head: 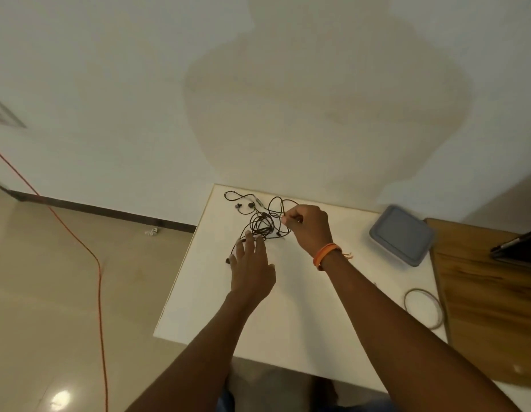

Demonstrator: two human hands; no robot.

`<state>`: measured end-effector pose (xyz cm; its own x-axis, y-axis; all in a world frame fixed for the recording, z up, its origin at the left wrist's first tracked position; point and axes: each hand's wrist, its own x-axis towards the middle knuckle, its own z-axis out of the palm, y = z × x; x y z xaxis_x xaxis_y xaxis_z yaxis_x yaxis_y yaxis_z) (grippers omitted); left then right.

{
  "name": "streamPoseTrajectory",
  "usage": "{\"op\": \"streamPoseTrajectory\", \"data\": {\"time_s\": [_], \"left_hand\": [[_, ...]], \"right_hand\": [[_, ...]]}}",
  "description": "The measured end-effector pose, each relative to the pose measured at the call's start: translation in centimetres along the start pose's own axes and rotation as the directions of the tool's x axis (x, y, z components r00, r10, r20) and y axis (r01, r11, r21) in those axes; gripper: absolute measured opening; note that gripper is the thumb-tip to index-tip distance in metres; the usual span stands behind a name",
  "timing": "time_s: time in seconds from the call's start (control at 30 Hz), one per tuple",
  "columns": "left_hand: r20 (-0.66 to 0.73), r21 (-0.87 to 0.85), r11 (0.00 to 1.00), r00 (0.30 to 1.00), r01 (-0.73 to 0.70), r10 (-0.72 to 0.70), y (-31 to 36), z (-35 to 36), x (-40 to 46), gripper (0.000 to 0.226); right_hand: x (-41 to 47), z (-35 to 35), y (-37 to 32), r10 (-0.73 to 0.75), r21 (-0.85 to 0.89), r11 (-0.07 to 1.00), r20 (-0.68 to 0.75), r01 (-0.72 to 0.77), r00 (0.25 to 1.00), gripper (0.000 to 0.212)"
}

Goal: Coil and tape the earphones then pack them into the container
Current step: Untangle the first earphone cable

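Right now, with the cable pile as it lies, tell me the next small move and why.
Probably lift the right hand slowly to draw its pinched strand out of the tangled earphones, while the left hand presses the pile down with flat fingers. The cables still lie knotted on the white table, so coiling cannot begin, and the tape roll and closed container can wait.

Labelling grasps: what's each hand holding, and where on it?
Right hand pinches a cable strand of the tangled earphones. Left hand lies open on the tangle's near edge.

The head camera is looking steeply down and forward from above the white table (288,322). It is sitting about an arm's reach away, taking in wall (139,84) and floor (50,278).
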<state>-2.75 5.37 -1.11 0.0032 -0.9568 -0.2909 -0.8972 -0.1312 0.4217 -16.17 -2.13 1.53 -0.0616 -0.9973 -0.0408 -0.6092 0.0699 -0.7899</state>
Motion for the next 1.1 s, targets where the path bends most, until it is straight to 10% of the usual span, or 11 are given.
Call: {"op": "streamPoseTrajectory", "data": {"time_s": [0.23,0.4,0.57,0.7,0.87,1.1], "left_hand": [[-0.006,-0.734,0.652,0.959,0.189,-0.285,2.3,-1.0,-6.1,0.032],[0.425,-0.878,0.090,0.851,0.471,-0.308,3.4,-1.8,-4.9,0.032],[0.378,-0.871,0.206,0.875,0.447,-0.302,2.7,-2.0,-1.5,0.016],[0.413,-0.835,0.234,0.848,0.499,-0.332,1.3,-0.8,-1.0,0.017],[0.229,-0.797,0.429,0.870,0.426,-0.437,-0.5,0.3,-0.2,0.015],[0.299,-0.845,0.316,0.871,0.432,-0.390,-1.9,-1.0,1.1,0.023]], "right_hand": [[-3.9,-0.2,-1.0,-0.154,-0.518,0.844,0.014,0.139,0.988,0.018],[-8.5,0.3,-0.7,0.017,0.002,1.000,0.000,-0.017,1.000,0.017],[-10.1,-0.1,1.2,-0.038,0.049,0.998,0.232,0.027,0.972,0.019],[-7.2,0.2,1.3,0.120,0.187,0.976,-0.044,-0.110,0.992,0.017],[-1.8,3.7,3.2,0.060,-0.213,0.973,-0.143,-0.090,0.988,0.042],[1.9,5.7,4.6,0.051,-0.339,0.938,-0.063,-0.070,0.997,0.024]]}}
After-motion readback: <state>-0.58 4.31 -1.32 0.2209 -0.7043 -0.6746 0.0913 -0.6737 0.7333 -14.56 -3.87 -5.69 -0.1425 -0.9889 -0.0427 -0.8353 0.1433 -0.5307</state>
